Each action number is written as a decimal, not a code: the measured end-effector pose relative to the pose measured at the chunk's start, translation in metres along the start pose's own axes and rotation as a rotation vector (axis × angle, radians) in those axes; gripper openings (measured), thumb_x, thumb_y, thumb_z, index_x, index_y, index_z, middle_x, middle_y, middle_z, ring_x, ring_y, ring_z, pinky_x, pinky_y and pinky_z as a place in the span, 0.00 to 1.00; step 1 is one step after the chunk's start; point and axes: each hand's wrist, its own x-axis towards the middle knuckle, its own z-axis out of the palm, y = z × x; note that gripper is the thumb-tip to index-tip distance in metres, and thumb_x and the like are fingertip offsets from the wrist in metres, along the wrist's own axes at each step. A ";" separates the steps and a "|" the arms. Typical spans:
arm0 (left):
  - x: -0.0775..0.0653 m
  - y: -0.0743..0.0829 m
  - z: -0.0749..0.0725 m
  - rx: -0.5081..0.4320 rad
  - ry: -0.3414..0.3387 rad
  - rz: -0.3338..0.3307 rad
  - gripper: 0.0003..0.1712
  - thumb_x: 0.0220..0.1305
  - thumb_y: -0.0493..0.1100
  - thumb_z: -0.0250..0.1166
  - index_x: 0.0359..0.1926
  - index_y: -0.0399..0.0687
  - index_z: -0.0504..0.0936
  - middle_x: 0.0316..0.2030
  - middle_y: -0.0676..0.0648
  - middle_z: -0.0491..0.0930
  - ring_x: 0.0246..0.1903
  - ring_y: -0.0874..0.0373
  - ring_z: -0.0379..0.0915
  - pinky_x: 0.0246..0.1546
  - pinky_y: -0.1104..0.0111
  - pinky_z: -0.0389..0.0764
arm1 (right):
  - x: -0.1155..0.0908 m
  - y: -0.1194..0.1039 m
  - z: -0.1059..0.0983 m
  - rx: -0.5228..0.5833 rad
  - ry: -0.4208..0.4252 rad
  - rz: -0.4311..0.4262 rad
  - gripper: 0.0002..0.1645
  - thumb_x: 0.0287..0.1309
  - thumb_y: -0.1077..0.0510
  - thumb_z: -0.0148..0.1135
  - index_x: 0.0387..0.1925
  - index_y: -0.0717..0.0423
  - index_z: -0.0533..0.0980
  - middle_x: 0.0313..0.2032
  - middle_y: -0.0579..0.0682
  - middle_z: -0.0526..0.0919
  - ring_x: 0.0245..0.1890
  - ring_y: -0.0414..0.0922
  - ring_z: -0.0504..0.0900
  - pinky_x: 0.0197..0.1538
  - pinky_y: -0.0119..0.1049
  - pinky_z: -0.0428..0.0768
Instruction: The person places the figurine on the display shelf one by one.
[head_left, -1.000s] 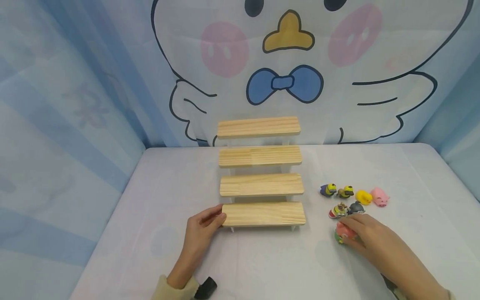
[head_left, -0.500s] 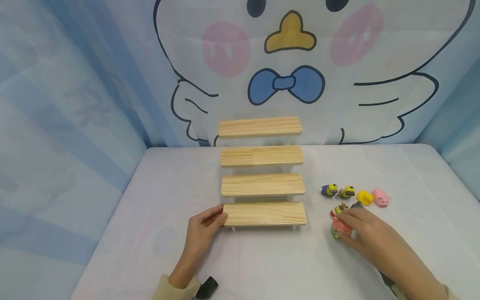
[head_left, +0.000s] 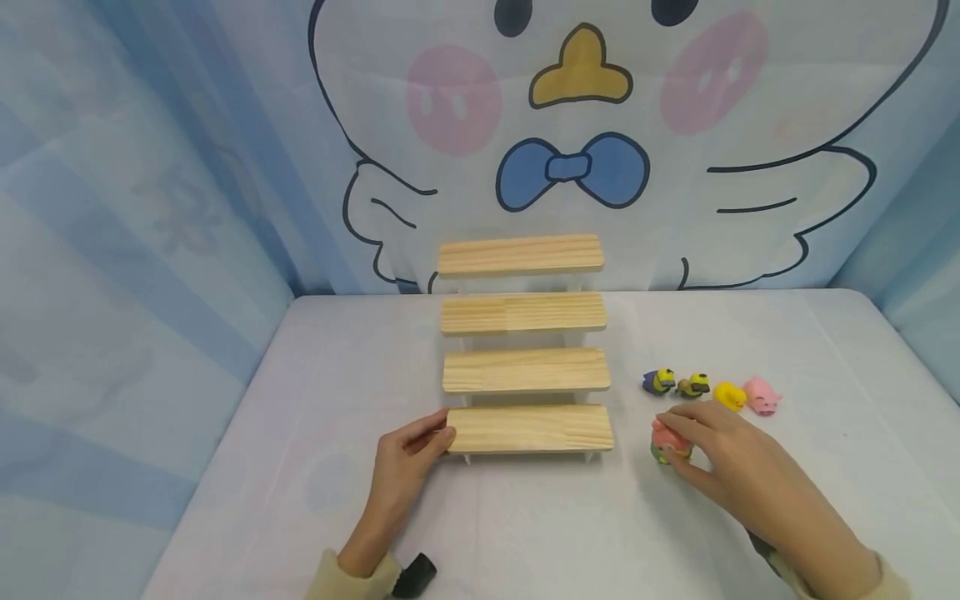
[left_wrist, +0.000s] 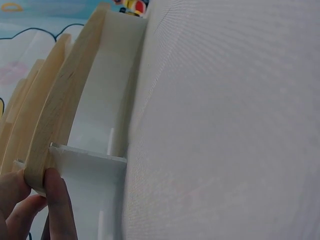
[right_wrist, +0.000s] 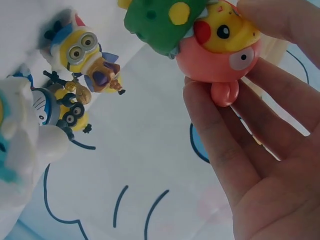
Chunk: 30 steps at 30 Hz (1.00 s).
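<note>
My left hand pinches the left end of the lowest board of a stepped wooden display rack. Thumb and fingers grip that board's end in the left wrist view. Off the rack's right side, my right hand holds a small toy figurine between thumb and fingertips. Up close, the figurine shows a pink part with a round eye, a yellow face with a red cheek, and a green part with a yellow spot. My right hand hides other toys behind it in the head view.
Beyond my right hand stand two minion figures, a yellow duck and a pink pig. A minion appears large in the right wrist view. The rack's upper boards rise toward the printed backdrop.
My right hand has shifted left and slightly away from me with the figurine, and now covers the striped minion and the grey toy. The left hand keeps its hold on the board.
</note>
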 end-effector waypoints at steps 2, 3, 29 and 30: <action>0.000 0.000 0.000 -0.005 -0.004 0.005 0.20 0.61 0.35 0.71 0.54 0.33 0.83 0.48 0.36 0.84 0.40 0.65 0.82 0.41 0.76 0.83 | 0.001 -0.001 -0.001 0.001 -0.014 0.014 0.33 0.38 0.55 0.84 0.49 0.58 0.83 0.46 0.55 0.83 0.44 0.53 0.82 0.47 0.53 0.85; 0.000 0.000 0.000 -0.008 -0.006 0.007 0.20 0.61 0.35 0.71 0.54 0.33 0.83 0.48 0.36 0.84 0.40 0.65 0.82 0.41 0.76 0.83 | 0.001 -0.002 -0.001 0.002 -0.019 0.019 0.33 0.38 0.55 0.84 0.50 0.58 0.83 0.47 0.55 0.83 0.45 0.53 0.82 0.47 0.53 0.84; -0.002 -0.002 -0.002 -0.022 -0.021 0.029 0.21 0.62 0.36 0.70 0.55 0.33 0.82 0.53 0.36 0.82 0.41 0.66 0.82 0.42 0.76 0.83 | 0.019 -0.011 -0.011 0.055 0.287 -0.273 0.32 0.33 0.63 0.83 0.47 0.61 0.84 0.42 0.52 0.83 0.41 0.48 0.82 0.40 0.44 0.86; -0.002 -0.002 -0.002 -0.022 -0.022 0.028 0.21 0.62 0.36 0.70 0.55 0.33 0.82 0.53 0.36 0.82 0.41 0.66 0.82 0.42 0.76 0.83 | 0.020 -0.011 -0.012 0.057 0.292 -0.278 0.31 0.33 0.63 0.83 0.47 0.61 0.84 0.42 0.52 0.84 0.41 0.48 0.82 0.39 0.44 0.86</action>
